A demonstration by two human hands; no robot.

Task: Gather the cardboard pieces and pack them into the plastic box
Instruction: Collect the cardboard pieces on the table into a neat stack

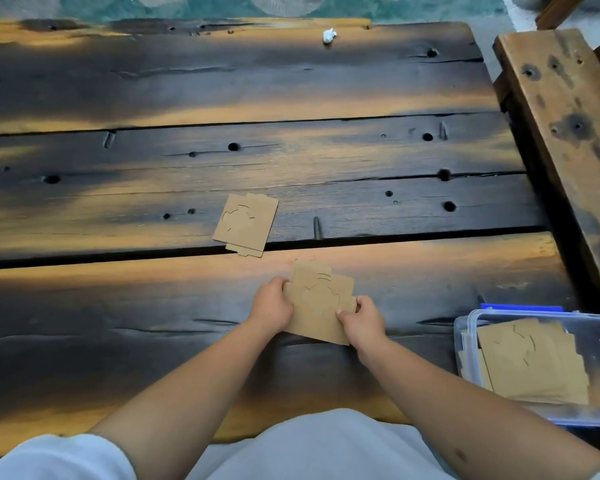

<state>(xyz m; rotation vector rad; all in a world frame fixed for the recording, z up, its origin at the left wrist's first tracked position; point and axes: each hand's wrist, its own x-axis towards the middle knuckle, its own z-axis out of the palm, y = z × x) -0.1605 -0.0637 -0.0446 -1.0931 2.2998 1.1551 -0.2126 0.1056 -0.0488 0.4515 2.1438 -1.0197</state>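
Note:
Both of my hands hold a small stack of brown cardboard pieces (317, 301) just above the near plank. My left hand (271, 308) grips its left edge and my right hand (362, 318) grips its right edge. Another stack of cardboard pieces (245, 224) lies flat on the table farther out, untouched. The clear plastic box (465, 344) sits at the table's near right corner, with several cardboard pieces (530, 362) lying inside it.
The dark wooden plank table (153, 188) has gaps and holes between boards. A small white object (329, 36) rests near the far edge. A wooden bench (565, 109) stands along the right side. A blue lid edge (520, 308) shows behind the box.

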